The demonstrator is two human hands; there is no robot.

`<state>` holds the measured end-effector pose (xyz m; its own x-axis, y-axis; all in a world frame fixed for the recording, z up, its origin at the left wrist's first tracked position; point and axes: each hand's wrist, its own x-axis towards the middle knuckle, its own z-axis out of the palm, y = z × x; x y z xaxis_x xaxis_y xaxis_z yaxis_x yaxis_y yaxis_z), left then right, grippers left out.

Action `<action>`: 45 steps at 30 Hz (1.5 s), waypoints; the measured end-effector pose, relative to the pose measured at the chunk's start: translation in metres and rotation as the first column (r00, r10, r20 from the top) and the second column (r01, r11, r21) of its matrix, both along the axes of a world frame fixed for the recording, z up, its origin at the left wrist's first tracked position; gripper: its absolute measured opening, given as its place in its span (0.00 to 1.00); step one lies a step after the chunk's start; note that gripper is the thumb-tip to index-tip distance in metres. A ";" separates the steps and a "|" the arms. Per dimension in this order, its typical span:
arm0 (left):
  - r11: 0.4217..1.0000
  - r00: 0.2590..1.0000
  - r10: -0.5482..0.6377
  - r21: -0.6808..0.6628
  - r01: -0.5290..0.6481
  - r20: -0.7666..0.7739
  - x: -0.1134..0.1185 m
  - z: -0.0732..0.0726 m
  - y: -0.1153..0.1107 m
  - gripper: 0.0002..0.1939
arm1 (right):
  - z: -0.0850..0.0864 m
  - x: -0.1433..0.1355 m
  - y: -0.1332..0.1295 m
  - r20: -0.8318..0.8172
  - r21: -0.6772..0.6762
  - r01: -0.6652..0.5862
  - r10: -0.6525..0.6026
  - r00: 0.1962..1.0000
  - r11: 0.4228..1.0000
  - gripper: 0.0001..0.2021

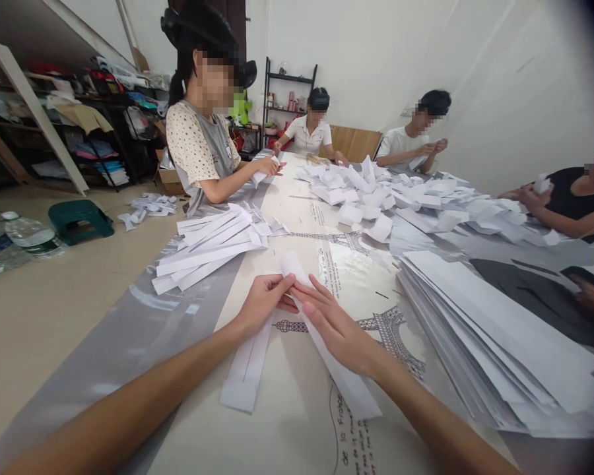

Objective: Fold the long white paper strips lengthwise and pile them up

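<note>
A long white paper strip (346, 379) slants over the table in front of me, its far end beyond my fingertips. My left hand (267, 300) pinches it near that far end between thumb and fingers. My right hand (331, 323) holds the same strip just beside the left fingertips, its fingers fairly straight and partly over the paper. Below my left hand hangs another white paper length (247, 369) with a line down its middle; whether it joins the strip is hidden by the hand.
Folded strips (212, 247) are piled at left, flat paper sheets (499, 330) are stacked at right, and a heap of folded papers (376, 191) lies farther back. Several people sit around the table (202, 435). A green stool (80, 221) and water bottles (32, 234) stand on the floor.
</note>
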<state>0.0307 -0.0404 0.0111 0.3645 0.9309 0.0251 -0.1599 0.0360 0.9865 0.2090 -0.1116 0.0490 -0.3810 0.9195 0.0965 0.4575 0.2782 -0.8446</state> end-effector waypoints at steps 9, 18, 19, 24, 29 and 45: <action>0.994 0.993 0.102 -0.055 -0.100 0.054 0.000 -0.002 0.003 0.22 | 0.000 0.007 0.010 -0.232 -0.536 0.107 -0.268 0.935 0.837 0.32; 0.987 0.986 0.142 -0.084 -0.134 0.087 0.002 0.004 0.000 0.23 | -0.005 0.012 0.017 -0.312 -0.631 0.008 -0.264 0.913 0.775 0.17; 0.987 0.985 0.145 -0.089 -0.137 0.089 0.002 0.004 0.000 0.24 | -0.006 0.011 0.017 -0.306 -0.631 0.018 -0.271 0.913 0.775 0.17; 0.983 0.977 0.174 -0.083 -0.165 0.119 0.002 0.004 0.001 0.23 | -0.011 0.009 0.017 -0.297 -0.609 0.025 -0.257 0.920 0.793 0.12; 0.970 0.959 0.243 -0.037 -0.240 0.144 0.002 0.002 0.002 0.21 | -0.009 0.009 0.016 -0.282 -0.611 0.009 -0.228 0.932 0.791 0.09; 0.950 0.948 0.304 0.047 -0.309 0.090 0.001 0.002 0.007 0.21 | -0.002 0.010 0.016 -0.241 -0.634 0.017 -0.218 0.946 0.773 0.08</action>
